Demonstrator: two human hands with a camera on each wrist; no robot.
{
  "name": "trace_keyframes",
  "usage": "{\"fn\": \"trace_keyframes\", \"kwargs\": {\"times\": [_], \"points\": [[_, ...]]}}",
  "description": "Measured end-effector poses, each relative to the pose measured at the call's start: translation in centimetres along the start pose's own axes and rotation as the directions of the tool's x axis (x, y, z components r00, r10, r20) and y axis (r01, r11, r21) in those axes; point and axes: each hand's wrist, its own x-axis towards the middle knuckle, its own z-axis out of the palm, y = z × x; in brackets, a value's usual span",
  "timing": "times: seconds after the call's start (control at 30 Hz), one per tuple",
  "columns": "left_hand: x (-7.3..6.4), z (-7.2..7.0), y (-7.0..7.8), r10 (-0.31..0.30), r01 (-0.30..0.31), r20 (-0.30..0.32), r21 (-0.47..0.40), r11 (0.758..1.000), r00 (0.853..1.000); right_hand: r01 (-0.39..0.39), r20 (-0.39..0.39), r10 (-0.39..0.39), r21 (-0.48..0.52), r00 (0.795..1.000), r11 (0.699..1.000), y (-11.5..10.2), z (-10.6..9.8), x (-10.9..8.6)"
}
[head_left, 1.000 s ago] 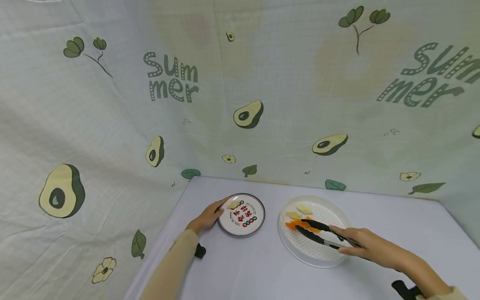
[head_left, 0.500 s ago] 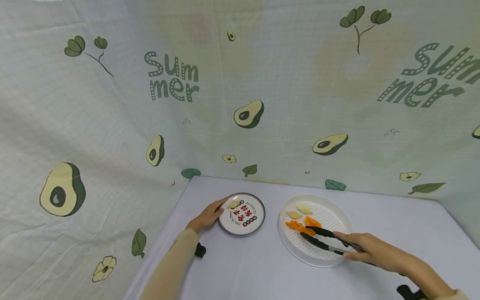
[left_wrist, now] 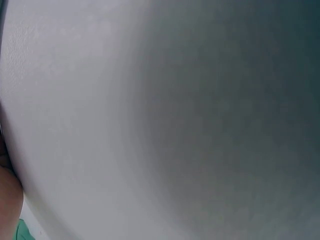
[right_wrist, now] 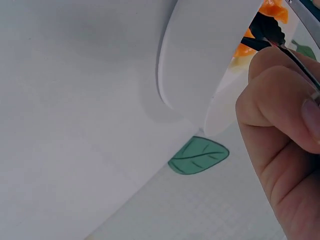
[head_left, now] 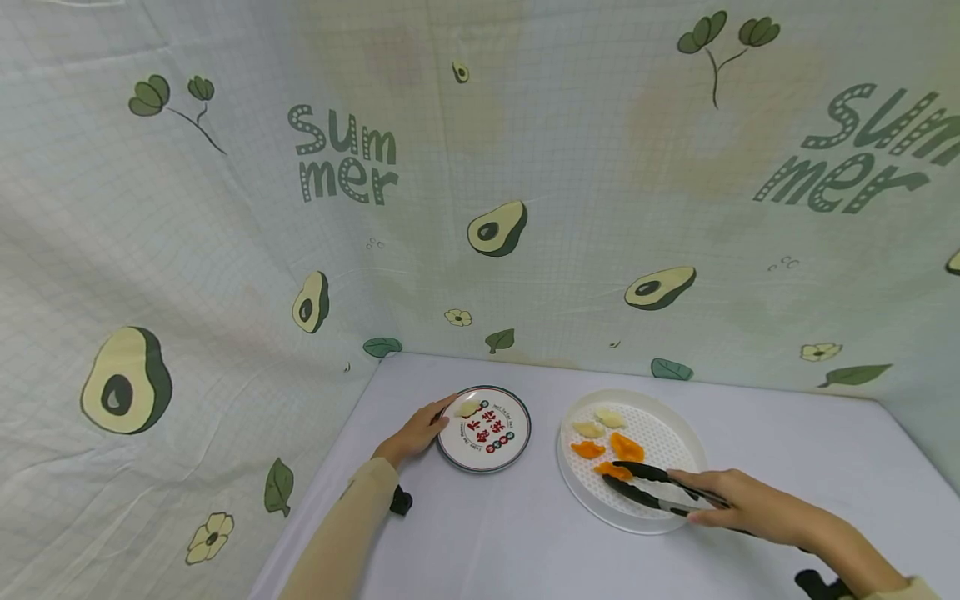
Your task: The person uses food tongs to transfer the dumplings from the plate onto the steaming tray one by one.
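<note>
The right hand (head_left: 738,500) gripped black-tipped tongs (head_left: 634,493) at an orange piece (head_left: 609,469), toward eight o'clock on the round, dimpled tray (head_left: 675,442); the left hand (head_left: 415,430), fingers straight, touched the glossy plate (head_left: 480,458) (pale piece (head_left: 468,408) inside) at ten.

Printed cloth (head_left: 562,150) behind white table (head_left: 510,533)

The tongs (head_left: 647,472) partly hide one orange piece (head_left: 611,470); the head view's edge crops the right sleeve (head_left: 903,590).
</note>
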Motion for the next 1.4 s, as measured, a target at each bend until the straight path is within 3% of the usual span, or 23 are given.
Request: {"fn": "trace_keyframes", "kwargs": {"times": [0.43,0.63,0.8,1.07,1.4], "points": [[0.1,0.0,0.0,-0.030,0.030,-0.001,-0.014,0.999,1.000,-0.030,-0.014,0.031,0.058,0.999,0.998,-0.1,-0.1,-0.1],[0.1,0.2,-0.2,-0.021,0.021,-0.002,0.005,1.000,1.000,0.044,-0.083,-0.044,0.000,0.996,0.999,-0.2,-0.6,-0.2],[0.0,0.1,0.0,-0.019,0.019,-0.004,0.017,1.000,1.000,-0.001,-0.101,-0.002,-0.034,0.995,0.999,-1.4,-1.5,0.5],[0.0,0.2,-0.1,-0.025,0.025,0.005,0.002,1.000,1.000,0.079,-0.125,-0.093,-0.113,0.988,0.990,-2.6,-2.5,2.9],[-0.2,-0.1,0.3,-0.016,0.016,0.006,-0.009,1.000,1.000,0.136,-0.107,-0.141,-0.055,0.984,0.989,-3.9,-2.9,7.8]]}}
